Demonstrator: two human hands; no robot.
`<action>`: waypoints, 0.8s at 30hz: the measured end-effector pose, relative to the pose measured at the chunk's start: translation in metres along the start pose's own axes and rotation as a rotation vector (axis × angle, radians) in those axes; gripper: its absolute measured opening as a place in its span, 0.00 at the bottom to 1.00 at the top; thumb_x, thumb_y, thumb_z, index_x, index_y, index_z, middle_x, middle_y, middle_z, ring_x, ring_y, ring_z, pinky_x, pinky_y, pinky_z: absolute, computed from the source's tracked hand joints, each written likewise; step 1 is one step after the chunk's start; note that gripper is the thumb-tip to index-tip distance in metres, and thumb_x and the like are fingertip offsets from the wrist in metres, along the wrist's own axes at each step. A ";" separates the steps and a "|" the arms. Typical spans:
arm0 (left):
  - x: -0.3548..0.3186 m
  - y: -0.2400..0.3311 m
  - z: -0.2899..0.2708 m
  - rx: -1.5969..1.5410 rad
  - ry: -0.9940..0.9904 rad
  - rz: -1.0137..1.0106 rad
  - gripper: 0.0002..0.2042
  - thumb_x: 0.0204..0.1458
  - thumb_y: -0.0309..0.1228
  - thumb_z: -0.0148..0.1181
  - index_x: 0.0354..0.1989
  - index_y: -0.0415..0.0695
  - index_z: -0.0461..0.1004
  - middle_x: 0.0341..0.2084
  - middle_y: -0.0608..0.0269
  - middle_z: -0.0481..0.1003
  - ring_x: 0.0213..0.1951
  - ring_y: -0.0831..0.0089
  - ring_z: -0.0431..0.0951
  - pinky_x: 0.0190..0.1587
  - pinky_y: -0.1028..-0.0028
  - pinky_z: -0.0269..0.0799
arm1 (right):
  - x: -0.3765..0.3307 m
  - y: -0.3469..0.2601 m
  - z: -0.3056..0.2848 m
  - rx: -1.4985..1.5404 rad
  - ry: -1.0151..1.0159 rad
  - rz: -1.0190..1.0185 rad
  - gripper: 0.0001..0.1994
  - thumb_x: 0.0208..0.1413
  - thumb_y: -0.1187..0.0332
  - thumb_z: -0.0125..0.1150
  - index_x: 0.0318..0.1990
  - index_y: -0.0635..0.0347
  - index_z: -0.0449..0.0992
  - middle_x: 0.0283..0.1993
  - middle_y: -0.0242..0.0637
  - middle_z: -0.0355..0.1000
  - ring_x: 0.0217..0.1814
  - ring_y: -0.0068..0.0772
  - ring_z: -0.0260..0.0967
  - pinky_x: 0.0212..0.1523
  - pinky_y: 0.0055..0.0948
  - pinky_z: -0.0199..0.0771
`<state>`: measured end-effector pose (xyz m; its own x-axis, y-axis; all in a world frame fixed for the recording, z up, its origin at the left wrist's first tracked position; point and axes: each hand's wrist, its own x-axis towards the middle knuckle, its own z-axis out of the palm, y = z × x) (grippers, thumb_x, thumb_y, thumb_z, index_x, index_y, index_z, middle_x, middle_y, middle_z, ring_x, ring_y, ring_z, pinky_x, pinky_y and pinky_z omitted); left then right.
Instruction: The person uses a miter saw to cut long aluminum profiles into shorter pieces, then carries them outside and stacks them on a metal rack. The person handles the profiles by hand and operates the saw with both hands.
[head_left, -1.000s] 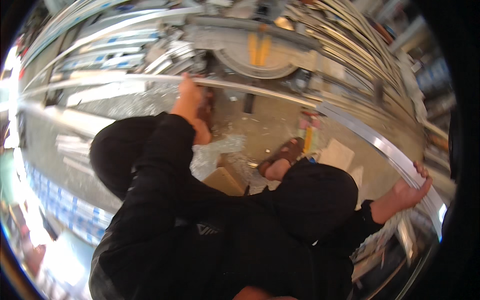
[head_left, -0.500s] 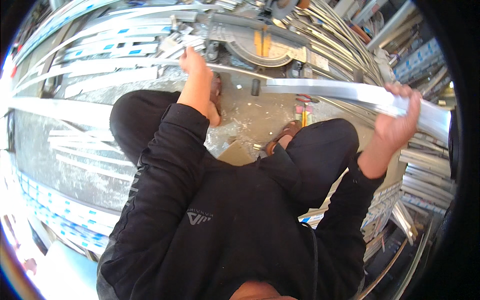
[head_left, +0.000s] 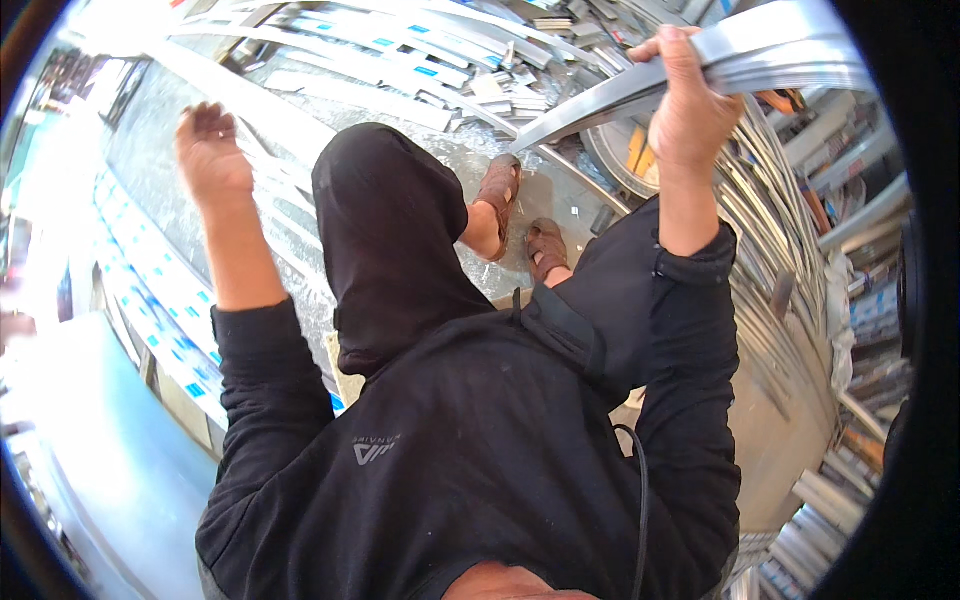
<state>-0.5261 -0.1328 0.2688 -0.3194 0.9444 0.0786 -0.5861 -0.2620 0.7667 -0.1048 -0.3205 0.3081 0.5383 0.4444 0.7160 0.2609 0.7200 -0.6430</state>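
My right hand (head_left: 690,115) is closed around a silvery metal profile (head_left: 600,100), raised at the upper right. The profile's narrow end slants down toward the floor near my feet, and its wider part runs off to the right. Out to the left, my left hand (head_left: 215,155) is lifted over the floor, fingers loosely bent and a little blurred, with nothing seen in it. Below the profile, the round base of a cutting saw (head_left: 610,160) with yellow parts shows in part; the rest is hidden behind the profile and my right hand.
Offcuts (head_left: 500,95) lie heaped beyond my sandalled feet (head_left: 500,185). Long white strips (head_left: 360,95) cover the far left floor. Stacked profiles with blue labels (head_left: 150,280) run along the left. Bundled thin rods (head_left: 770,230) curve down the right side, beside further metal stock (head_left: 830,510).
My left hand has come away from the long thin strip and swung left. My right hand has raised the profile, now steeply slanted. The view has turned, and my legs are closer together.
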 end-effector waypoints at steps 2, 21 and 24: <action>-0.018 0.043 -0.015 0.015 -0.009 0.122 0.07 0.61 0.33 0.56 0.39 0.42 0.73 0.35 0.60 0.77 0.40 0.66 0.76 0.45 0.67 0.69 | -0.005 0.034 0.013 0.068 -0.026 0.027 0.04 0.57 0.75 0.69 0.37 0.64 0.79 0.32 0.35 0.78 0.32 0.33 0.78 0.38 0.32 0.78; -0.122 0.141 -0.037 0.194 0.248 0.583 0.10 0.59 0.30 0.59 0.46 0.39 0.73 0.39 0.57 0.79 0.48 0.67 0.77 0.55 0.63 0.69 | -0.149 0.178 0.113 -0.217 -0.290 0.622 0.05 0.51 0.70 0.68 0.34 0.60 0.81 0.29 0.26 0.76 0.32 0.19 0.70 0.37 0.25 0.70; -0.100 0.138 -0.086 0.209 0.388 0.516 0.12 0.57 0.26 0.62 0.49 0.42 0.72 0.43 0.58 0.78 0.47 0.69 0.77 0.53 0.67 0.71 | -0.139 0.175 0.140 -0.341 -0.302 0.615 0.07 0.51 0.70 0.67 0.34 0.64 0.81 0.30 0.30 0.77 0.33 0.23 0.72 0.38 0.26 0.71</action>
<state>-0.6389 -0.2807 0.3124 -0.7863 0.5589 0.2633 -0.1429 -0.5792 0.8025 -0.2457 -0.1816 0.1339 0.4366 0.8739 0.2138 0.2443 0.1136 -0.9630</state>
